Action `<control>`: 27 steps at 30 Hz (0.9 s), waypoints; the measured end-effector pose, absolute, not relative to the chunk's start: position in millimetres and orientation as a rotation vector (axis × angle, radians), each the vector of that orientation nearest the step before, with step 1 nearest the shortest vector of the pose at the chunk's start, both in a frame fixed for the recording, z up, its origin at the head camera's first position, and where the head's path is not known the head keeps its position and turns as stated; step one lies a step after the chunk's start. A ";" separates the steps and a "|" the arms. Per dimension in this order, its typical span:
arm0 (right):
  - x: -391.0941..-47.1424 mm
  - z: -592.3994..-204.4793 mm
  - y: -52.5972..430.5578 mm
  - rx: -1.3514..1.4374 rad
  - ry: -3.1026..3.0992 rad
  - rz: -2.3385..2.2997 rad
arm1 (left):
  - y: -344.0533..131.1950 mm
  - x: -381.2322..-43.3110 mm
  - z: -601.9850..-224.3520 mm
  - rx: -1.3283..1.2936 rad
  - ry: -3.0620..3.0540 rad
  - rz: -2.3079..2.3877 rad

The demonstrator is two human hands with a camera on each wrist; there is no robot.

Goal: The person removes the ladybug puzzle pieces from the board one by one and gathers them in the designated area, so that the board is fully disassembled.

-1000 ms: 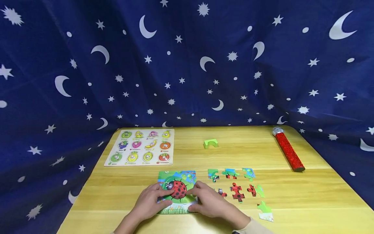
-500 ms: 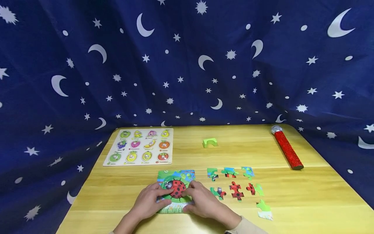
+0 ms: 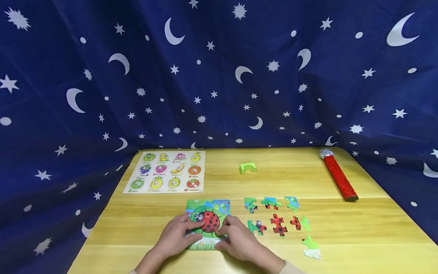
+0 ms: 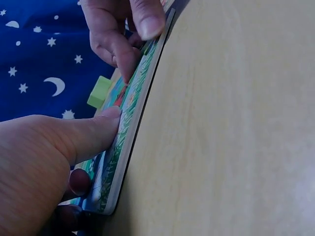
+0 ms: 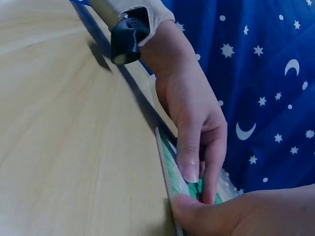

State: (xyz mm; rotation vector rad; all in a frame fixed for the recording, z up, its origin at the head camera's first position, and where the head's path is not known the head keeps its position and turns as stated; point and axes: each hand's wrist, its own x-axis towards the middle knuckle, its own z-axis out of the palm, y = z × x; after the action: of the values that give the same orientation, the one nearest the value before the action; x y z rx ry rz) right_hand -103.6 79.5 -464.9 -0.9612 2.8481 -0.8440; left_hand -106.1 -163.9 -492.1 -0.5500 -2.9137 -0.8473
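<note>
Between both hands lies a ladybug jigsaw puzzle board point(image 3: 202, 246), flat on the table. My left hand point(image 3: 174, 235) grips its left side: the thumb lies on the grassy front strip, a finger rests on the ladybug, and other fingertips curl at the edge in the left wrist view. My right hand point(image 3: 241, 240) bends over the lower right part, its index finger touching the picture below the ladybug and its thumb near the front edge. I cannot tell whether it pinches a piece. Several loose jigsaw pieces point(image 3: 278, 226) lie in rows to the right.
A wooden fruit peg puzzle point(image 3: 164, 192) lies at the back left. A green arch block point(image 3: 248, 168) stands at the back middle. A red glittery toy microphone point(image 3: 338, 176) lies at the far right. Behind the table point(image 3: 376, 236) hangs a dark blue curtain point(image 3: 219, 68).
My right hand has shifted slightly left and inward over the board, and the loose piece beside it shows fully. My left hand stays in place. The head view has moved slightly.
</note>
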 end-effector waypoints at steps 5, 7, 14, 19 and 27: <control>-103.0 -467.0 79.1 -0.999 2.848 -0.825 | -165.3 -105.1 -491.9 -0.531 -2.917 -0.835; -102.5 -466.6 78.2 -1.003 2.866 -0.815 | -165.7 -105.2 -491.4 -0.534 -2.914 -0.831; -100.5 -465.4 76.1 -1.021 2.901 -0.778 | -168.5 -105.3 -491.4 -0.570 -2.906 -0.851; -98.9 -465.9 76.8 -1.019 2.906 -0.741 | -176.6 -105.1 -488.3 -0.652 -2.948 -0.984; -98.5 -465.7 80.0 -1.015 2.891 -0.762 | -182.3 -105.9 -483.8 -0.514 -2.978 -1.002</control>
State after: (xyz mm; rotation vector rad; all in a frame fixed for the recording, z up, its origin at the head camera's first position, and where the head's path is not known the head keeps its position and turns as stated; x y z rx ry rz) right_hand -98.5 80.0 -465.7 -1.0147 2.8911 -0.7622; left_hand -105.9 -182.3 -483.8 -0.5139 -2.9777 -1.0017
